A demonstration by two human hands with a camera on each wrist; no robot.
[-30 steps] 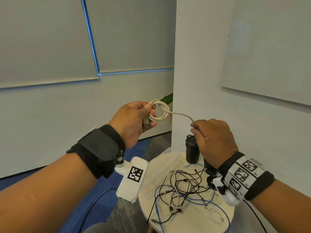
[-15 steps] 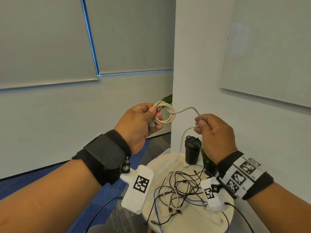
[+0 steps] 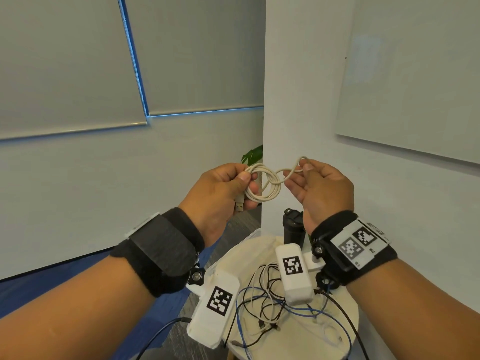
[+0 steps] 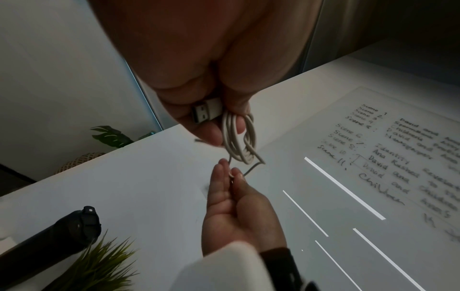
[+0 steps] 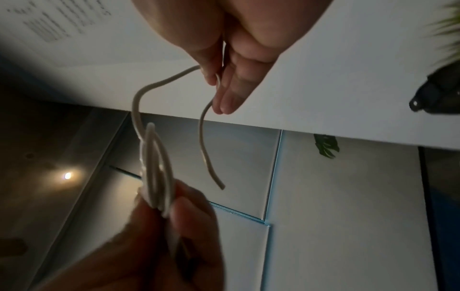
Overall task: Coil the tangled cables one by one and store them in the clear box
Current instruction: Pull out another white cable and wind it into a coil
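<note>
Above the round white table (image 3: 337, 341) I hold both hands raised, well clear of its top. On that table lies a tangle of black, blue and white cables (image 3: 270, 305); a black lidded tumbler (image 3: 293, 227) stands at its far edge. My left hand (image 3: 220, 193), up and left of the table, has thumb and curled fingers closed round a white USB cable (image 3: 263, 184) wound into several loops; the cable's USB-A plug (image 4: 206, 110) pokes out under the thumb. My right hand (image 3: 322, 188), up over the table's far side, is mostly open, its other fingers nearly straight, with only thumb and forefinger pinching the loose tail of the same cable just beside the coil. A short free end (image 5: 211, 167) hangs past those fingertips. I cannot make out the clear box.
</note>
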